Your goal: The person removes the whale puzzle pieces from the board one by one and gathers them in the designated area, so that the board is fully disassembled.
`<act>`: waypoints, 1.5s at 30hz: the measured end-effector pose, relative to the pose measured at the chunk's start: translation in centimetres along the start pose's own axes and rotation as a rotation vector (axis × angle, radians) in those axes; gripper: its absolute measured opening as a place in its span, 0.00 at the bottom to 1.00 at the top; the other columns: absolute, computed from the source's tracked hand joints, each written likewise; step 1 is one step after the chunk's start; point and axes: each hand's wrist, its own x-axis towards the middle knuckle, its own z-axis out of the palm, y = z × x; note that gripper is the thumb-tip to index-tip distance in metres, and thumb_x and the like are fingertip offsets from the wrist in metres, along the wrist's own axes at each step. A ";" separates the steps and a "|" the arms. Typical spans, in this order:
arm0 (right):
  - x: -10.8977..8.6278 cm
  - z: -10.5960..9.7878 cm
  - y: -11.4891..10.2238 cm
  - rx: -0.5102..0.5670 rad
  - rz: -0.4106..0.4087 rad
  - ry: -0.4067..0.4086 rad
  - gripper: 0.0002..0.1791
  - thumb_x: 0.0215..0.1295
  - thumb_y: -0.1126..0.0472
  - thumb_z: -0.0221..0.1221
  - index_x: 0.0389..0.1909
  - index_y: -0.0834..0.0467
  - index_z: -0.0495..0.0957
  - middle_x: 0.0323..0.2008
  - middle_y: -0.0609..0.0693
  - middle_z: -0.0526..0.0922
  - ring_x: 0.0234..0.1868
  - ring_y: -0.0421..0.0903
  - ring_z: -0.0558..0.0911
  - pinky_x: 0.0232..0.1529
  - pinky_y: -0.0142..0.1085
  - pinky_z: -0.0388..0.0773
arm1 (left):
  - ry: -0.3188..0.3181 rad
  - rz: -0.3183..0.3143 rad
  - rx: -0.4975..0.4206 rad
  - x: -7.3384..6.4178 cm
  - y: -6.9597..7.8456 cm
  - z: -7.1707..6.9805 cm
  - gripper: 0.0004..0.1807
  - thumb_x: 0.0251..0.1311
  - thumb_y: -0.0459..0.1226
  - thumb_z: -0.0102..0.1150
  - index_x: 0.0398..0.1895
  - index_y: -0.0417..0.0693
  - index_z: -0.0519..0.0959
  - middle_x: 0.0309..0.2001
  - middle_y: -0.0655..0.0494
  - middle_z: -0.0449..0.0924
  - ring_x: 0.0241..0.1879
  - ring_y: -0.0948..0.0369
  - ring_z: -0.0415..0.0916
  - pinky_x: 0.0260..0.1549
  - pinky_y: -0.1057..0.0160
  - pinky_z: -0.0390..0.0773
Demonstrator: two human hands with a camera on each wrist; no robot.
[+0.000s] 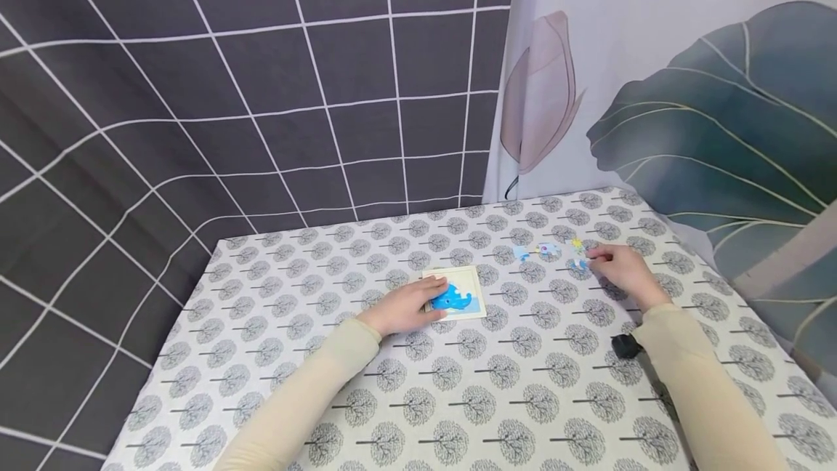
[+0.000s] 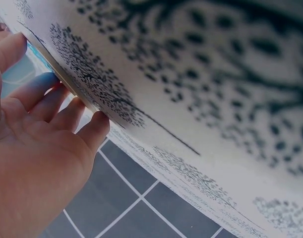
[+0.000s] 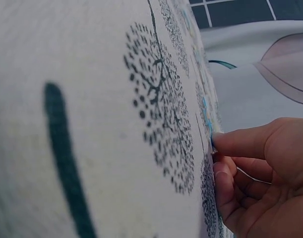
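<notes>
A small cream-framed jigsaw board (image 1: 482, 296) with a blue elephant (image 1: 458, 301) on it lies on the patterned cloth. My left hand (image 1: 410, 305) rests on its left side, fingers spread over the frame. In the left wrist view the fingertips of the left hand (image 2: 47, 144) lie along the board's edge. Off to the right, my right hand (image 1: 624, 271) pinches a small blue-and-white jigsaw piece (image 1: 579, 264) between thumb and fingers. The right wrist view shows the right hand (image 3: 263, 173) with its fingertips right at the blue edge of the piece (image 3: 208, 116), low over the cloth.
Loose jigsaw pieces lie left of my right hand: a light blue one (image 1: 521, 252), one with a purple spot (image 1: 546, 249), and a yellow one (image 1: 577, 243). A black object (image 1: 625, 346) sits by the right sleeve. Dark grid curtain (image 1: 353, 122) and leaf-printed curtain (image 1: 719, 115) border the table.
</notes>
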 end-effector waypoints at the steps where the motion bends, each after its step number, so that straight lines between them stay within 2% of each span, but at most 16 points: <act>1: 0.0 0.0 0.0 0.002 -0.001 -0.002 0.22 0.72 0.62 0.55 0.60 0.71 0.75 0.47 0.66 0.80 0.41 0.53 0.77 0.41 0.42 0.75 | 0.002 0.000 -0.001 0.0 0.0 0.0 0.36 0.73 0.55 0.50 0.77 0.47 0.61 0.78 0.56 0.55 0.77 0.56 0.50 0.75 0.55 0.52; 6: 0.2 0.0 -0.2 0.003 0.003 0.004 0.21 0.71 0.61 0.56 0.59 0.71 0.75 0.41 0.59 0.79 0.40 0.52 0.76 0.42 0.42 0.74 | 0.003 -0.007 -0.004 -0.1 0.1 -0.2 0.36 0.73 0.55 0.51 0.77 0.47 0.61 0.78 0.57 0.55 0.78 0.57 0.50 0.75 0.54 0.51; 14: 0.1 0.2 0.2 -0.001 0.032 0.021 0.22 0.71 0.60 0.55 0.60 0.70 0.75 0.44 0.62 0.79 0.42 0.55 0.76 0.43 0.44 0.74 | 0.001 0.000 -0.005 0.0 0.1 -0.2 0.37 0.73 0.55 0.51 0.77 0.47 0.60 0.78 0.56 0.55 0.77 0.56 0.50 0.75 0.53 0.52; 21: 0.1 0.5 0.3 0.006 0.016 0.033 0.21 0.72 0.60 0.55 0.59 0.70 0.76 0.43 0.61 0.79 0.40 0.53 0.76 0.40 0.40 0.73 | -0.003 -0.010 -0.023 -0.1 0.0 -0.2 0.36 0.73 0.55 0.52 0.77 0.48 0.61 0.78 0.57 0.55 0.77 0.56 0.50 0.75 0.53 0.53; 28: -0.2 0.4 0.1 0.012 0.005 0.052 0.20 0.72 0.62 0.57 0.58 0.71 0.76 0.49 0.67 0.79 0.41 0.53 0.76 0.41 0.41 0.73 | -0.001 -0.002 -0.022 -0.1 0.1 -0.2 0.36 0.73 0.54 0.52 0.77 0.47 0.61 0.78 0.57 0.56 0.77 0.56 0.51 0.75 0.53 0.53; 31: -0.3 0.3 0.0 0.012 -0.003 0.046 0.20 0.74 0.62 0.54 0.59 0.71 0.76 0.52 0.70 0.79 0.43 0.56 0.78 0.41 0.43 0.75 | 0.001 0.001 -0.010 0.0 0.0 -0.3 0.36 0.73 0.54 0.52 0.77 0.47 0.61 0.78 0.56 0.56 0.77 0.56 0.51 0.75 0.53 0.53; 38: -0.5 0.2 0.1 0.056 0.012 0.028 0.21 0.76 0.61 0.50 0.62 0.70 0.74 0.56 0.71 0.77 0.52 0.64 0.78 0.49 0.55 0.78 | 0.011 0.015 0.013 0.1 -0.1 -0.4 0.36 0.73 0.54 0.50 0.77 0.47 0.60 0.78 0.56 0.55 0.77 0.56 0.51 0.75 0.55 0.51; 45: -0.8 0.3 0.3 0.069 0.019 0.017 0.21 0.76 0.61 0.52 0.61 0.70 0.74 0.54 0.71 0.78 0.52 0.64 0.78 0.50 0.56 0.78 | -0.005 0.018 0.010 0.0 -0.1 -0.1 0.36 0.74 0.54 0.50 0.77 0.47 0.61 0.77 0.55 0.56 0.77 0.56 0.52 0.75 0.55 0.53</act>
